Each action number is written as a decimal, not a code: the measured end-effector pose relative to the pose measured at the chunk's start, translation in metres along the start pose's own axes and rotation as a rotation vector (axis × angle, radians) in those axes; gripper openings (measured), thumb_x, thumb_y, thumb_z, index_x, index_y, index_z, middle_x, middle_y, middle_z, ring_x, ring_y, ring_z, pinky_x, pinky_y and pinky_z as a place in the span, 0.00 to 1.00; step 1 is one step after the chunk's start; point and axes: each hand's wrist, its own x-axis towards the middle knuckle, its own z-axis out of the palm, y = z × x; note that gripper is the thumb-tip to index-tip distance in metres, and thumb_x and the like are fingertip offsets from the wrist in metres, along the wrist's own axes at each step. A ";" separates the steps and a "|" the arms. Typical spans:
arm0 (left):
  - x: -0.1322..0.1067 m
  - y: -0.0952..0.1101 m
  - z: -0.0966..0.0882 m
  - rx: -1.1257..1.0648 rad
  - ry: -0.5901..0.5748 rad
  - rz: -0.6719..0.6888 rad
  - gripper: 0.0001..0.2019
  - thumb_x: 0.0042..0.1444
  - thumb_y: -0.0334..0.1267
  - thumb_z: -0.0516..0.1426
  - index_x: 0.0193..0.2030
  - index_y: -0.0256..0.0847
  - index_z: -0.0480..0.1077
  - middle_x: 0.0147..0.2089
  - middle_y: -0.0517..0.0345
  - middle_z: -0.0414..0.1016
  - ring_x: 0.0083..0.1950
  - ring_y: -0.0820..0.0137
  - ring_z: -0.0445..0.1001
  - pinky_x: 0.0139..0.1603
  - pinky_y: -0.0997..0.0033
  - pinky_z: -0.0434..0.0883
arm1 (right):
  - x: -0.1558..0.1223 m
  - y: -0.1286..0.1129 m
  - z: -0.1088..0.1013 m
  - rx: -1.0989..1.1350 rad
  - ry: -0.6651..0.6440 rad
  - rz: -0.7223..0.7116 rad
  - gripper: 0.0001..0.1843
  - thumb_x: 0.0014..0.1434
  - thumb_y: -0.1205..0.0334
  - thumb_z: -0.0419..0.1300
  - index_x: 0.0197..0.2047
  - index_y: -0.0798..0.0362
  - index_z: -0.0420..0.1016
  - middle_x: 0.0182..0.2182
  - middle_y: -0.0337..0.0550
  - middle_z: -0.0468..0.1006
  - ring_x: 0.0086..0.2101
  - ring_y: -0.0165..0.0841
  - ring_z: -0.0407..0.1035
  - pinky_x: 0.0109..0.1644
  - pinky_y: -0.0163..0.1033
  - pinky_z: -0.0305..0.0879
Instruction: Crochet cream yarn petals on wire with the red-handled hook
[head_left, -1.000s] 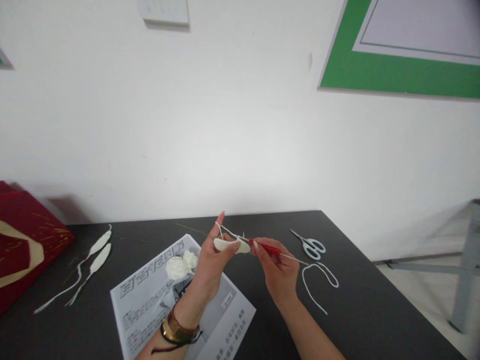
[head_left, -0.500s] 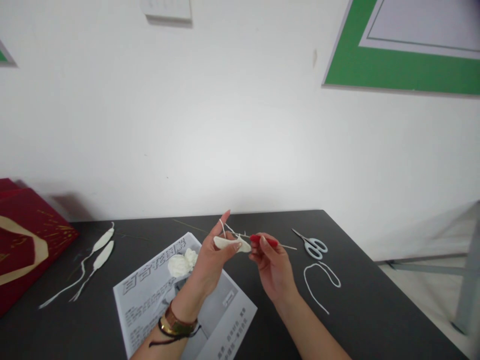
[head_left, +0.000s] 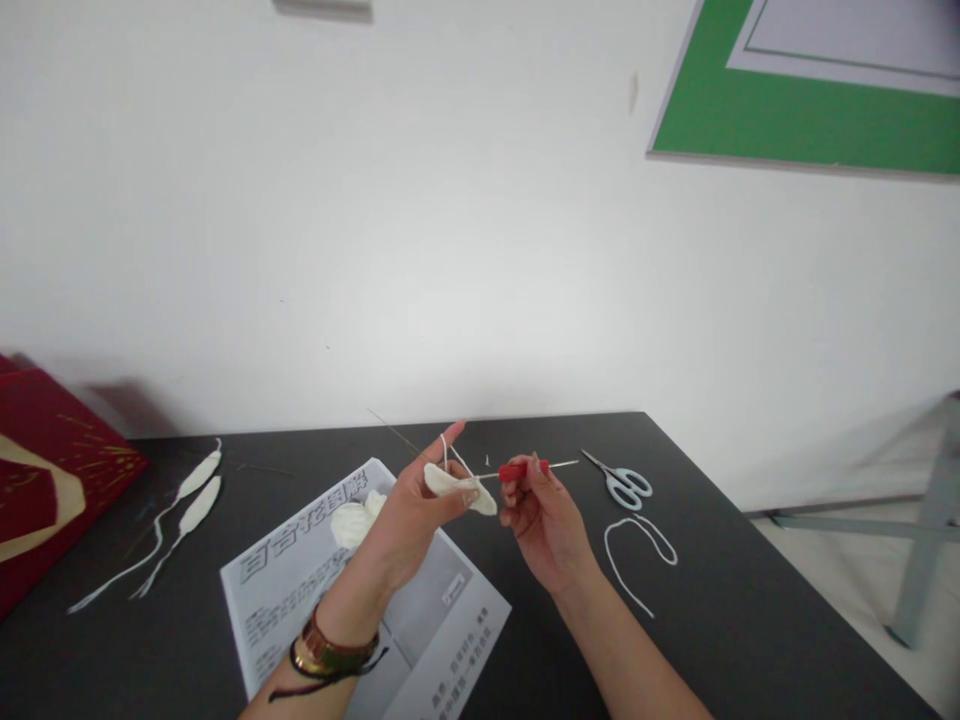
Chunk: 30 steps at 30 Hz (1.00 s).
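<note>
My left hand (head_left: 411, 510) pinches a white crocheted petal (head_left: 442, 481) between thumb and fingers. White yarn (head_left: 459, 458) loops over its raised index finger and runs down to the petal. In my right hand (head_left: 547, 515) is a crochet hook (head_left: 517, 471) with a red grip, held between thumb and fingertips. The hook's thin metal shaft points left and meets the petal's upper edge; whether the tip is through a stitch is too small to tell. A thin wire (head_left: 390, 428) sticks out at the upper left, behind my left hand.
Under my left arm lies a printed sheet (head_left: 300, 575) with a ball of white yarn (head_left: 351, 524) on it. Two white petals (head_left: 199, 503) with yarn tails lie at left, near a red bag (head_left: 56, 470). Scissors (head_left: 626, 487) and a loose yarn piece (head_left: 611, 555) lie at right on the black table (head_left: 720, 610).
The petal has tilted, its right end now lower. My right hand has turned the hook slightly, raising its back end. The thin wire stands at a steeper angle. The view has shifted slightly.
</note>
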 end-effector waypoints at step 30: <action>-0.005 0.010 0.007 0.337 0.149 -0.009 0.37 0.45 0.33 0.62 0.64 0.43 0.55 0.26 0.67 0.64 0.26 0.78 0.60 0.26 0.78 0.58 | -0.010 -0.017 -0.003 -0.554 -0.156 -0.550 0.08 0.61 0.62 0.54 0.35 0.52 0.75 0.27 0.39 0.73 0.24 0.27 0.67 0.28 0.35 0.65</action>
